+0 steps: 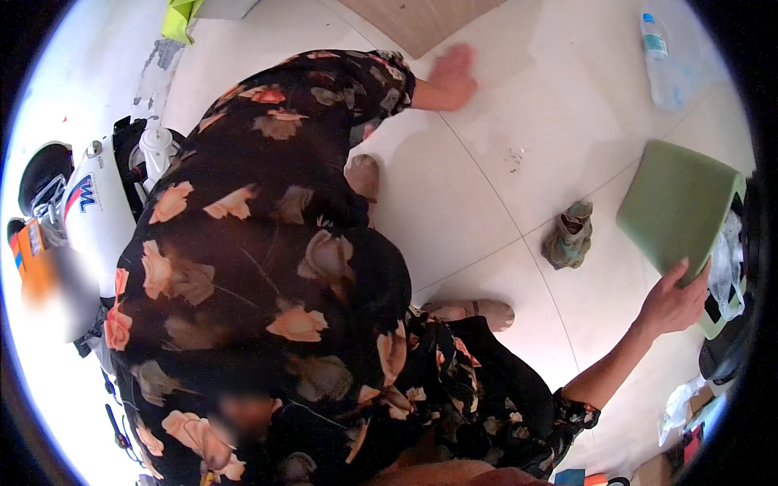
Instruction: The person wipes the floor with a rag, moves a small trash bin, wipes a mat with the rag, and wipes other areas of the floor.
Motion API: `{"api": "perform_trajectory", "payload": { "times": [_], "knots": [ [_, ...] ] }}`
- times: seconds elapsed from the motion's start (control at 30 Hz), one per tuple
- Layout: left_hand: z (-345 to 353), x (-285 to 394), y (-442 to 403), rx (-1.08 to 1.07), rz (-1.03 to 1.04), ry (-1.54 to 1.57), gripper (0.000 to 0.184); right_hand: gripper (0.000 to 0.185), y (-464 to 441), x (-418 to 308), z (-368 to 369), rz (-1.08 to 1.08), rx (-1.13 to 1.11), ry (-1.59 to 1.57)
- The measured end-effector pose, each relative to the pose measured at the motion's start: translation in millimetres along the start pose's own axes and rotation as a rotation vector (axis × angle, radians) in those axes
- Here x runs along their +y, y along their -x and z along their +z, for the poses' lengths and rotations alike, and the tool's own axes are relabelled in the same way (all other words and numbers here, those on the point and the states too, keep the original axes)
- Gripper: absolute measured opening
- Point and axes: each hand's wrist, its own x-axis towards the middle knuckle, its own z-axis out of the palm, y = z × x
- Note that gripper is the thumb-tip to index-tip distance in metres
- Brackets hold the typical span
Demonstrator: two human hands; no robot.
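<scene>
My left hand (454,79) is low over the tiled floor at the top, near a wood-grain panel's corner. Its fingers are smeared by motion, and nothing can be made out in it. My right hand (674,301) grips the lower edge of a smooth green box or bin (679,206), which stands tilted at the right. Between my feet and this green thing, a crumpled grey-green cloth-like object (568,236) lies on the floor. Small dark crumbs (515,160) are scattered on a tile between my hands.
A clear plastic bottle (655,44) with a blue cap lies at the top right. The wood-grain panel (421,18) juts in at the top. Plastic bags (727,271) and mixed items line the right edge. Behind me at the left are a white object (101,202) and a dark shoe.
</scene>
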Motion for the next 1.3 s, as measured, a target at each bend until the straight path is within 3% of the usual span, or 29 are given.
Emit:
{"api": "perform_trajectory", "payload": {
  "times": [0.03,0.13,0.27,0.37,0.4,0.5,0.67,0.73,0.93,1.07,1.17,1.27,1.3],
  "knots": [
    [16.8,-23.8,-4.4,0.094,-0.176,-0.016,0.076,0.043,0.5,1.7,1.3,0.006,-0.006,0.006],
    [21.8,-21.9,15.7,-0.056,-0.157,-0.117,0.078,0.043,2.8,4.5,4.0,-0.013,0.019,-0.017],
    [31.2,-22.7,20.9,-0.265,0.361,0.184,0.079,0.042,12.8,5.5,-0.3,0.015,-0.018,-0.006],
    [19.7,-29.5,9.0,-0.135,-0.092,-0.075,0.075,0.04,13.5,10.2,4.5,-0.001,-0.013,-0.016],
    [18.0,-31.2,13.8,-0.139,-0.052,-0.134,0.074,0.04,8.1,11.7,11.3,-0.025,0.023,-0.047],
    [60.9,-30.8,28.9,-0.221,0.4,-0.137,0.072,0.039,-7.3,7.8,23.2,-0.031,0.02,-0.064],
    [1.2,67.6,41.8,-0.245,0.505,0.08,0.059,0.04,-12.0,-1.8,23.4,-0.017,-0.017,-0.039],
    [6.2,78.3,44.8,-0.147,0.43,0.111,0.054,0.041,-15.4,-5.7,25.8,-0.024,-0.04,0.009],
    [35.0,71.2,41.9,-0.464,0.673,0.1,0.042,0.038,-21.3,-9.0,31.5,-0.073,-0.009,-0.044],
    [-0.7,80.4,16.6,-0.184,0.725,0.001,0.04,0.039,-32.5,-13.5,35.0,-0.066,-0.011,0.013],
    [3.9,58.8,30.3,-0.345,0.874,-0.066,0.046,0.039,-31.7,-20.5,33.3,-0.038,-0.042,-0.004],
    [-0.4,44.7,37.1,-0.585,0.871,-0.033,0.051,0.038,-30.0,-20.6,36.0,-0.096,-0.004,-0.024],
    [-6.0,36.5,36.4,-0.474,0.87,-0.074,0.054,0.039,-30.5,-20.9,36.9,-0.121,0.019,-0.012]
  ]
}}
